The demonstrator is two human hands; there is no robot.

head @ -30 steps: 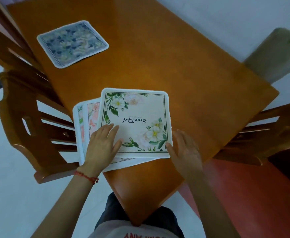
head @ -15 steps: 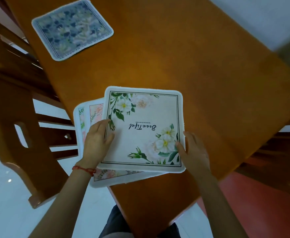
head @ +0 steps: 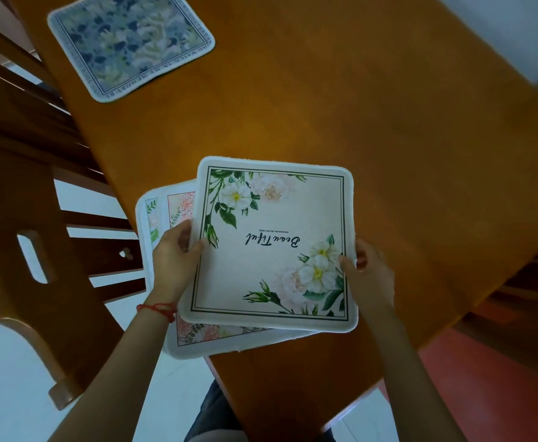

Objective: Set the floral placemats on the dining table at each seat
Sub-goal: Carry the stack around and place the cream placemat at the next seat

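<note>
Left hand (head: 174, 260) pinches the white-rose placemat (head: 274, 244) on its left edge, thumb on top, and the right hand (head: 369, 275) grips the right edge the same way. It sits over two more placemats (head: 165, 218) hanging off the table (head: 357, 106) corner. Blue floral placemat (head: 130, 43) lies flat further up, by a wooden chair (head: 22, 218).

Both forearms bare, no sleeves in view. Thin red string bracelet (head: 157, 309) on left wrist, a few strands, looks knotted or twisted. Left hand (head: 173, 260) and right hand (head: 371, 275) carry no rings or gloves; right thumbnail looks dark reddish, possibly polish. Dark trousers (head: 216, 416) visible at bottom edge, fabric detail too dim to tell.
</note>
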